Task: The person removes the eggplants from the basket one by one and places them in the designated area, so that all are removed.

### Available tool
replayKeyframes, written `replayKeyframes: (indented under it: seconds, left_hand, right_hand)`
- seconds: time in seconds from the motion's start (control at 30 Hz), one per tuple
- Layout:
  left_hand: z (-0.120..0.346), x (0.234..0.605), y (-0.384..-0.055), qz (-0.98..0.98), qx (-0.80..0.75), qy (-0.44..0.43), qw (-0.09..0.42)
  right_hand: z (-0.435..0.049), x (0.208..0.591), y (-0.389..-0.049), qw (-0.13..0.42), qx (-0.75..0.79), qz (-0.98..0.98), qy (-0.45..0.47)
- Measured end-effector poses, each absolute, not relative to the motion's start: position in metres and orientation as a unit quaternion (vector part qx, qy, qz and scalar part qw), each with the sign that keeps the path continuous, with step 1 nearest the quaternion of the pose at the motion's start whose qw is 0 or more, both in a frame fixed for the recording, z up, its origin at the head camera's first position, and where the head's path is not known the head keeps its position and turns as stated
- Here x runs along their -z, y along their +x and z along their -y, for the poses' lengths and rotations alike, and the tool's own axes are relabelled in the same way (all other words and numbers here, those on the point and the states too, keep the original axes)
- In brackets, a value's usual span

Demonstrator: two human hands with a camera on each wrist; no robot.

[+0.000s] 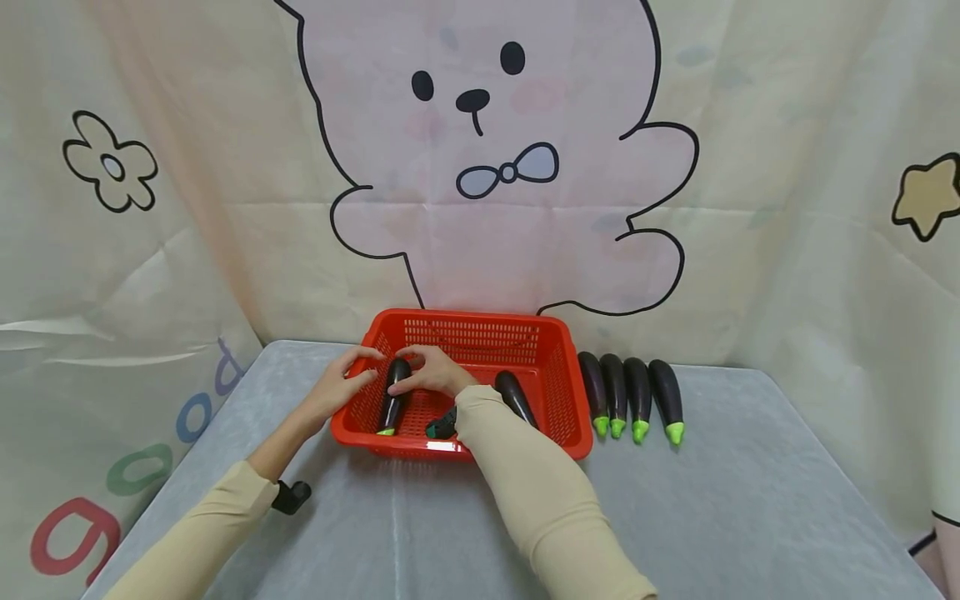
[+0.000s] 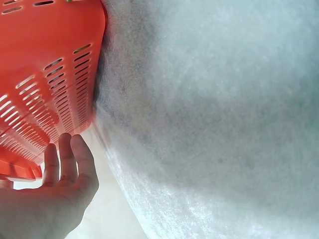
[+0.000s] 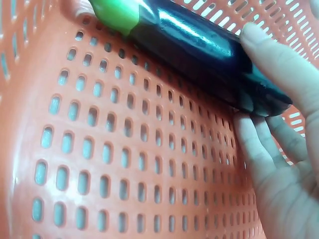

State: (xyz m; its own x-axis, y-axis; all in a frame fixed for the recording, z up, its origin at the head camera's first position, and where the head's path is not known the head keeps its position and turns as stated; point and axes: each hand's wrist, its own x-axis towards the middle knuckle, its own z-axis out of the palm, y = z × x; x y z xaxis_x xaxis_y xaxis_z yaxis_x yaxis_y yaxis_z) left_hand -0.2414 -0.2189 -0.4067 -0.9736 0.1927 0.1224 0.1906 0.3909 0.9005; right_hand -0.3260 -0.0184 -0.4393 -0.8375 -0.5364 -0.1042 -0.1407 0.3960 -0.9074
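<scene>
a bright red, rectangular plastic basket with slotted walls [image 1: 579, 433] sits on the grey cloth-covered worktop [image 1: 720, 508]. inside the basket, by its left wall, is a glossy, dark purple, elongated eggplant with a green cap [image 1: 393, 408], its cap toward the near wall. the right hand [image 1: 435, 373] reaches into the basket and pinches this eggplant near its dark end, thumb on one side, fingers on the other. the left hand [image 1: 337, 390] is at the basket's left rim, fingers loosely bent and grasping nothing; whether they touch the rim, i cannot tell.

a second dark eggplant [image 1: 515, 398] lies in the basket's right half, and a row of four green-capped eggplants [image 1: 637, 396] lies on the worktop just right of the basket.

the skin looks slick, so a weak pinch at one end could let the held eggplant slip or swing its cap into the near wall. the beige right sleeve [image 1: 540, 508] crosses above the basket's near rim and might catch it; a rightward nudge could push the basket into the row and set those eggplants rolling.
</scene>
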Motion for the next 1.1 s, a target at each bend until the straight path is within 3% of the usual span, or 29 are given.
replayKeyframes:
  seconds: [0.3,0.8,1.1]
  left_hand:
    - [0.227,0.43,-0.255,-0.838,-0.535,0.112,-0.011]
    - [0.227,0.43,-0.257,-0.828,-0.547,0.122,-0.005]
    - [0.229,0.431,-0.255,-0.829,-0.546,0.121,-0.006]
  right_hand:
    - [0.019,0.44,-0.326,0.191,0.516,-0.812,-0.197]
    - [0.014,0.434,-0.331,0.232,0.62,-0.73,-0.17]
    - [-0.005,0.415,-0.336,0.219,0.626,-0.725,-0.186]
